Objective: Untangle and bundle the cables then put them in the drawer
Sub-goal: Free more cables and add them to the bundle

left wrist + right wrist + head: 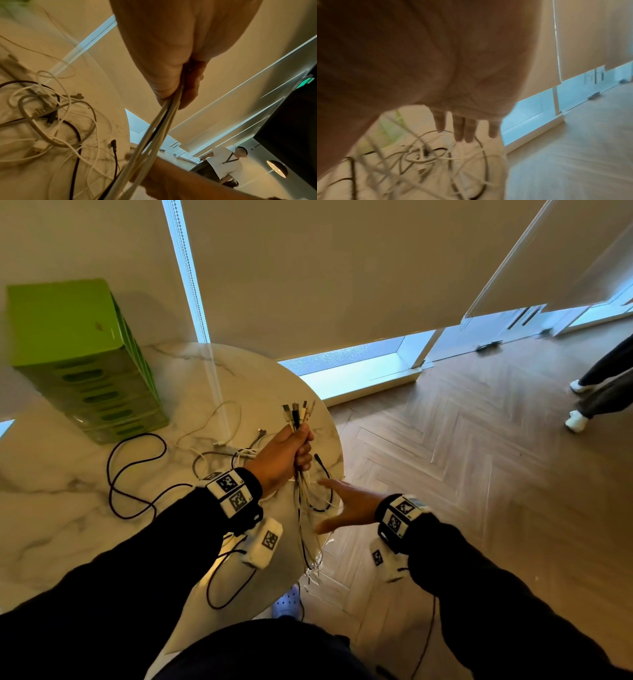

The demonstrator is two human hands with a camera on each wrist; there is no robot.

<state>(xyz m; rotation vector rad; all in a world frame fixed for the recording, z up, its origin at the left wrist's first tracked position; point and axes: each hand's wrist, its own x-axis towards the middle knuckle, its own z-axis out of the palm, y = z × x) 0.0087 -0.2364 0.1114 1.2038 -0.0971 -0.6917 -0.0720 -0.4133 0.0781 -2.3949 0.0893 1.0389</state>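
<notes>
Two dark-sleeved arms reach in nearest the camera. On the left, one green plastic drawer tower [85, 361] stands shut on the round white marble bench [51, 501]. Loose black and white cables [219, 453] sprawl beside it. The left hand [284, 453] keeps a closed grip on one bundle of cables [298, 419], five plug ends up. The right hand [346, 505] is spread, its grip holding nothing.

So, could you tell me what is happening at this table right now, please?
A person is sorting cables at a round marble table. The left hand grips a bunch of cables just below their plugs, which point up, while the loose ends hang past the table's edge. The right hand is open beside the hanging strands, holding nothing. More cables lie tangled on the table, and the green drawer unit stands at the back, drawers closed.
</notes>
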